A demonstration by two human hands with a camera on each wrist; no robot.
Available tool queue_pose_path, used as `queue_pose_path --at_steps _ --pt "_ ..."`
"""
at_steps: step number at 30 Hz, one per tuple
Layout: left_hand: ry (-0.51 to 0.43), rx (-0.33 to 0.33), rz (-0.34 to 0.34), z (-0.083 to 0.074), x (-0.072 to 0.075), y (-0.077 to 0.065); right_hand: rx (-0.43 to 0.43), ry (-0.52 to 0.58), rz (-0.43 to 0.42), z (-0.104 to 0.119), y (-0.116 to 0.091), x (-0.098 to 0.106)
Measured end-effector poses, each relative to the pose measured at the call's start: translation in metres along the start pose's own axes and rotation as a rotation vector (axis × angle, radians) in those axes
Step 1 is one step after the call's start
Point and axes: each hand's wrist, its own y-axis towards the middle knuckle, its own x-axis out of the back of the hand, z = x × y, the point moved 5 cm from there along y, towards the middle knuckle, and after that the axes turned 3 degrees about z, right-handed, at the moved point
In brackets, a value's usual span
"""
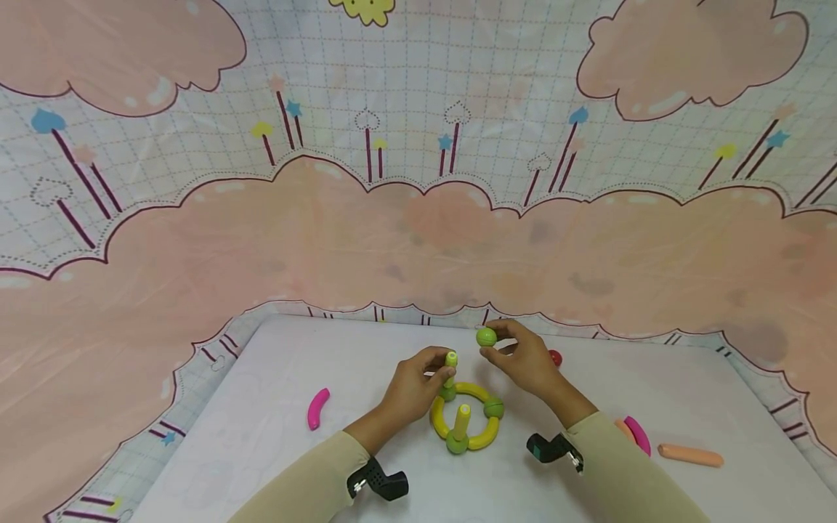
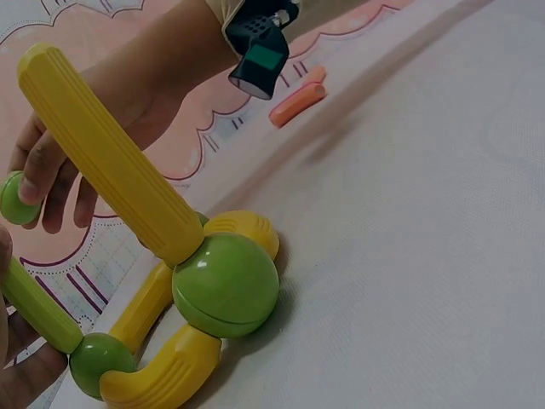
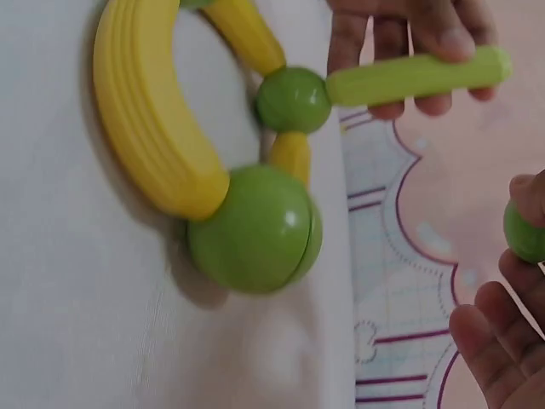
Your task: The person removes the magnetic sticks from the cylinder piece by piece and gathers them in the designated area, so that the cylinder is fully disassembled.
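Observation:
A ring of yellow curved toy rods [image 1: 484,439] joined by green balls [image 1: 493,407] lies on the white table. My left hand [image 1: 410,388] pinches a light green rod [image 3: 417,77] that stands up from the ring's far left ball. Beside it, a yellow rod [image 2: 111,153] rises from the near ball and is not touched. To the right and a little higher, my right hand [image 1: 525,363] holds a loose green ball [image 1: 486,337] between thumb and fingers, apart from the light green rod's top.
A magenta curved piece [image 1: 317,409] lies left of the ring. On the right are an orange rod [image 1: 690,455] and another magenta curved piece [image 1: 637,436] against an orange one. A red ball [image 1: 556,357] shows partly behind the right wrist. Patterned cloth [image 1: 418,247] hangs behind the table.

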Motion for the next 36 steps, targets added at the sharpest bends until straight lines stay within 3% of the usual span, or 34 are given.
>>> queue_pose_path --at_steps 13,22,36 --pt "-0.009 0.012 0.007 0.000 0.000 -0.001 -0.032 -0.148 -0.038 -0.028 0.008 0.014" --pt "-0.010 0.027 0.011 0.002 0.000 -0.001 -0.096 -0.178 -0.049 -0.044 0.008 0.022" --pt "-0.011 -0.006 0.009 0.002 0.000 -0.001 -0.155 -0.201 -0.034 -0.065 0.005 0.024"
